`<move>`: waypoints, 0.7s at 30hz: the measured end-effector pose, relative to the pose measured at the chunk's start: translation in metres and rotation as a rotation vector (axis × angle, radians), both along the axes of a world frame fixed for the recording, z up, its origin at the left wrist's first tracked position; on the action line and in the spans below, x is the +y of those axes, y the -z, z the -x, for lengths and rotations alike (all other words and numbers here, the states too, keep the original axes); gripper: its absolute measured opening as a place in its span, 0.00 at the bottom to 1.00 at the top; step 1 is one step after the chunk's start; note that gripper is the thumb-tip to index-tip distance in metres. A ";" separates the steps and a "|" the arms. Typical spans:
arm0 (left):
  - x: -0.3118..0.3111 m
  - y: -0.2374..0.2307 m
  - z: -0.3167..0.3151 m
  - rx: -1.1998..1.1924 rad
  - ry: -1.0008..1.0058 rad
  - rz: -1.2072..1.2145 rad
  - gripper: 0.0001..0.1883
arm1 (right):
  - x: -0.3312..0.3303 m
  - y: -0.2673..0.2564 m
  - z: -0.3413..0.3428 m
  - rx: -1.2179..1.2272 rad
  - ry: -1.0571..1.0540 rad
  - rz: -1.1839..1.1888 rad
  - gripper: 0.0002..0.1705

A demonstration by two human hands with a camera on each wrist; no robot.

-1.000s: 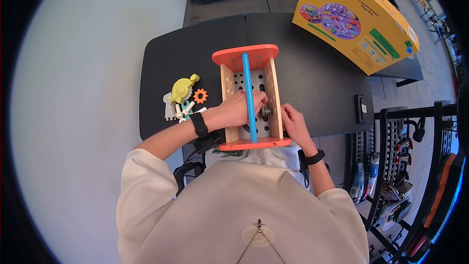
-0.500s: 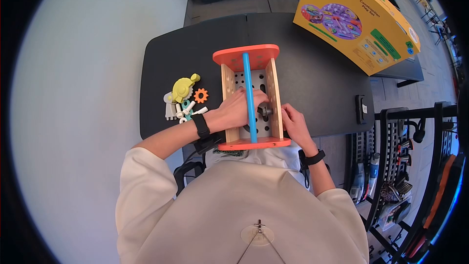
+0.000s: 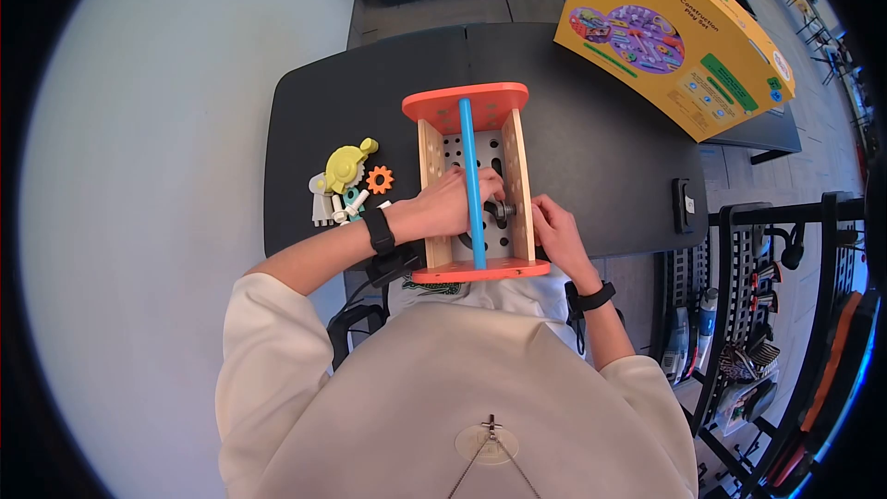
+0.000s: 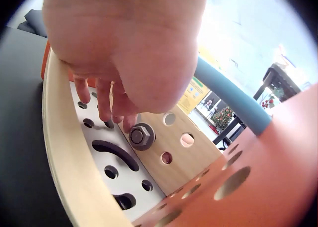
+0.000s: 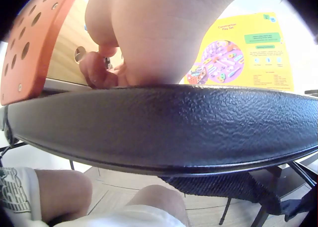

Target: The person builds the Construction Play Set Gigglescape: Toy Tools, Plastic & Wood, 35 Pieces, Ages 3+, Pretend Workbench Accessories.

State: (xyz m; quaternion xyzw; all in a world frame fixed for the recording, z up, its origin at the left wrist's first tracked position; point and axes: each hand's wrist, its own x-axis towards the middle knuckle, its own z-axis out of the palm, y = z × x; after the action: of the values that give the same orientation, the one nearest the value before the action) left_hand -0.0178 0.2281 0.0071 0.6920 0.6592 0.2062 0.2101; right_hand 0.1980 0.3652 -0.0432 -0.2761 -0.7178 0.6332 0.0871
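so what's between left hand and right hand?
The wooden side panel: head view shows the left hand inside it, the right hand outside. Left wrist view shows a grey nut on its inner face.

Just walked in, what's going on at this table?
A person is working on a wooden toy toolbox. The left hand reaches inside, under the blue rod, its fingertips right by a gray nut on the inner face of the right side panel. The right hand is at that panel's outer face, fingers curled; whether it grips anything is unclear. Loose pieces, including an orange gear, lie left of the toolbox.
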 end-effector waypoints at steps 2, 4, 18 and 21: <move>0.004 -0.014 -0.001 -0.024 -0.005 0.070 0.21 | 0.000 0.001 0.000 0.001 0.002 0.009 0.18; 0.009 -0.032 -0.004 -0.138 -0.180 0.349 0.23 | 0.001 0.001 0.000 0.001 -0.008 0.002 0.18; 0.003 -0.008 0.002 -0.110 -0.077 0.201 0.22 | 0.002 -0.003 0.000 -0.027 -0.035 -0.017 0.18; 0.001 0.002 0.007 -0.059 0.026 0.096 0.21 | 0.002 -0.003 0.000 -0.022 -0.037 -0.022 0.18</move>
State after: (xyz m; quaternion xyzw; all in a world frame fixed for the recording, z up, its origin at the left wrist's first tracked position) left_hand -0.0245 0.2295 0.0049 0.6832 0.6527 0.1921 0.2650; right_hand 0.1981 0.3670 -0.0404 -0.2686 -0.7308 0.6236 0.0707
